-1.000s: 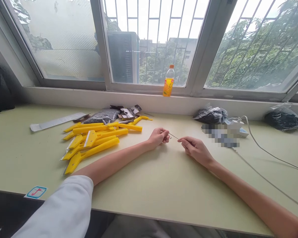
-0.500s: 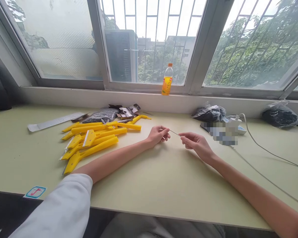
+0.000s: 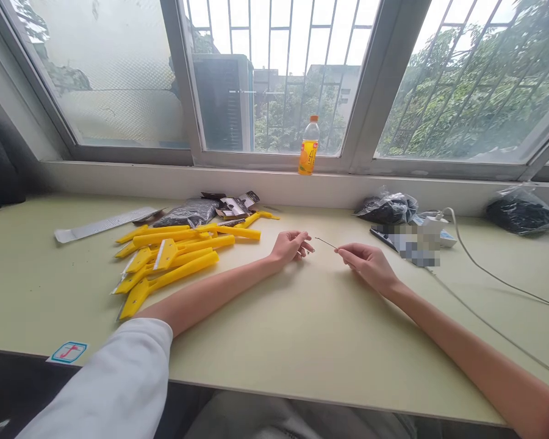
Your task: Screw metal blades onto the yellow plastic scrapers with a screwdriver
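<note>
Over the middle of the table, my right hand (image 3: 368,266) pinches one end of a thin, dark, stick-like piece (image 3: 326,242) between thumb and fingertips. Its other end points up and left, just short of my left hand (image 3: 290,249), with a small gap between. My left thumb and index finger are pressed together and the other fingers curl loosely. Small dark specks show near those fingertips, too tiny to name. Left of my left hand lies a pile of yellow scrapers (image 3: 183,272) with flat blades.
Behind the scrapers are a dark plastic bag (image 3: 187,212) and black-and-white packaging (image 3: 238,205). An orange drink bottle (image 3: 308,149) stands on the sill. Bags of black material (image 3: 387,209), a white charger (image 3: 434,225) and its cable (image 3: 485,277) lie on the right.
The thin piece earlier spanned both hands. Its left end has come free of my left fingers, and my right hand has shifted slightly right with it.
</note>
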Tool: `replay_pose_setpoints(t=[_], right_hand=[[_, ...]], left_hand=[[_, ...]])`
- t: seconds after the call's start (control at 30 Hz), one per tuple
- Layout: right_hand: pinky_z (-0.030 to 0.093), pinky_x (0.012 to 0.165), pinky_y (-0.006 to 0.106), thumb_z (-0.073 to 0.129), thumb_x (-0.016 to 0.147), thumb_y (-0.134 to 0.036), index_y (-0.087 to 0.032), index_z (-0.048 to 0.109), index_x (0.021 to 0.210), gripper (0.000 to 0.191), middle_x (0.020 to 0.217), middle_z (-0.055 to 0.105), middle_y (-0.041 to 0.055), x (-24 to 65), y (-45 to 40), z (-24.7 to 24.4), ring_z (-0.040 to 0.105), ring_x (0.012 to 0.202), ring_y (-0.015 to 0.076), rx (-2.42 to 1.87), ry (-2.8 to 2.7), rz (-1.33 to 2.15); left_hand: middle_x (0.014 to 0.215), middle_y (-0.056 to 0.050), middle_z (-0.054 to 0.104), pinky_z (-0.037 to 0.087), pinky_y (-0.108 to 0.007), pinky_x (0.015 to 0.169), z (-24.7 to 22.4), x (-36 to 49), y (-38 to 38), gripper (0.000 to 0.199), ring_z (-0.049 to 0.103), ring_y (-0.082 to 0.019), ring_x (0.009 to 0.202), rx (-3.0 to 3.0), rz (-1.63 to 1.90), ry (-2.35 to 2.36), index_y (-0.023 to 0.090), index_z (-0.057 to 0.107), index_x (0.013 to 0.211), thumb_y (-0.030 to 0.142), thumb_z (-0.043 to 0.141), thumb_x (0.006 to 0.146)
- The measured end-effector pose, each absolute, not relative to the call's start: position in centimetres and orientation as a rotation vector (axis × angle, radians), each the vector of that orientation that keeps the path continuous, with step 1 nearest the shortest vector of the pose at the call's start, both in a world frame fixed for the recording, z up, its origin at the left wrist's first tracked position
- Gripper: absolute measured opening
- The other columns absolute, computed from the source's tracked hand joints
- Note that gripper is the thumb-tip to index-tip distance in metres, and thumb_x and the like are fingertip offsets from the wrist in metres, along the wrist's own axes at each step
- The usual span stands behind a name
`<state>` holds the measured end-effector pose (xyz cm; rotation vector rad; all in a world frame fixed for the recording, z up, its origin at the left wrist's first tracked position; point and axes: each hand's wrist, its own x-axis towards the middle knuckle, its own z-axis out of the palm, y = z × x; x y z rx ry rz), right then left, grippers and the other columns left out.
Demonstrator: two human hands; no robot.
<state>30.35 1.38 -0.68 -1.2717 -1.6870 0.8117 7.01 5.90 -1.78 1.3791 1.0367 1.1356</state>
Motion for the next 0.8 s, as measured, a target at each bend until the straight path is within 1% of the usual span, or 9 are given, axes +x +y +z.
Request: replay_pose_setpoints(t=[0.07,0.13,0.2,0.27,0.33,0.4,0.53,0.63,0.8], right_hand=[[0.033,0.057,0.029,0.069,0.082,-0.06,-0.017,0.077,0.092,0.045,0.071,0.058,0.0019,30.6,1.4,-0.6,0.044,0.061,0.0139,-1.286,-1.703,0.778],[0.033,0.057,0.029,0.068,0.082,-0.06,-0.017,0.077,0.09,0.045,0.07,0.059,0.0024,30.8,1.5,-0.6,0.044,0.062,0.0147,-1.309,-1.733,0.747],[0.031,0.055,0.029,0.067,0.082,-0.06,-0.018,0.077,0.089,0.044,0.069,0.059,0.0024,31.1,1.5,-0.6,0.043,0.06,0.0147,-1.351,-1.767,0.727],[0.03,0.054,0.03,0.066,0.083,-0.06,-0.019,0.076,0.089,0.043,0.068,0.058,0.0017,31.2,1.5,-0.5,0.041,0.058,0.0143,-1.397,-1.787,0.72],[0.03,0.054,0.03,0.065,0.084,-0.059,-0.019,0.076,0.089,0.041,0.068,0.059,0.0017,31.3,1.6,-0.5,0.041,0.059,0.0144,-1.422,-1.797,0.714],[0.031,0.055,0.03,0.064,0.084,-0.058,-0.019,0.076,0.089,0.041,0.07,0.061,0.0026,31.3,1.6,-0.6,0.044,0.06,0.0151,-1.419,-1.812,0.702],[0.034,0.056,0.031,0.063,0.084,-0.059,-0.019,0.077,0.09,0.043,0.075,0.068,0.0055,31.2,1.6,-0.7,0.051,0.064,0.0177,-1.413,-1.858,0.668],[0.039,0.061,0.033,0.063,0.085,-0.057,-0.019,0.077,0.091,0.041,0.083,0.073,0.0081,31.1,1.6,-0.8,0.059,0.073,0.0217,-1.388,-1.892,0.637],[0.044,0.069,0.035,0.063,0.087,-0.056,-0.021,0.078,0.09,0.038,0.088,0.075,0.0088,31.0,1.6,-0.8,0.065,0.085,0.0262,-1.367,-1.92,0.621]], left_hand=[[0.084,-0.008,0.074,0.046,-0.027,0.061,-1.9,6.1,6.5,0.027,0.056,-0.013,0.064,1.508,1.181,1.091,0.014,0.072,0.094,0.039,0.064,0.092],[0.087,-0.006,0.074,0.047,-0.03,0.077,-1.9,5.0,7.0,0.015,0.058,-0.017,0.078,1.949,1.164,1.135,0.019,0.076,0.094,0.029,0.068,0.087],[0.096,-0.006,0.074,0.043,-0.035,0.095,-2.0,3.9,7.4,0.014,0.058,-0.022,0.097,2.303,1.027,1.094,0.024,0.079,0.096,0.024,0.071,0.085],[0.106,-0.007,0.071,0.038,-0.039,0.103,-2.1,3.3,7.6,0.02,0.056,-0.026,0.109,2.472,0.889,1.043,0.03,0.08,0.103,0.026,0.07,0.087],[0.11,-0.008,0.069,0.035,-0.04,0.103,-2.4,3.2,7.8,0.022,0.055,-0.027,0.114,2.542,0.82,1.013,0.034,0.079,0.11,0.031,0.066,0.092],[0.11,-0.008,0.068,0.034,-0.04,0.102,-2.8,3.3,8.1,0.022,0.055,-0.027,0.114,2.579,0.816,1.003,0.035,0.079,0.111,0.035,0.063,0.095],[0.107,-0.008,0.07,0.034,-0.039,0.099,-3.2,3.6,8.5,0.018,0.057,-0.026,0.109,2.587,0.874,1.013,0.032,0.081,0.102,0.033,0.064,0.095],[0.103,-0.008,0.071,0.037,-0.036,0.096,-3.2,3.6,8.5,0.017,0.058,-0.025,0.107,2.575,0.902,1.018,0.028,0.081,0.095,0.029,0.065,0.094],[0.104,-0.009,0.071,0.038,-0.036,0.096,-2.9,3.7,8.2,0.019,0.059,-0.025,0.107,2.604,0.863,1.011,0.028,0.081,0.099,0.032,0.062,0.096]])
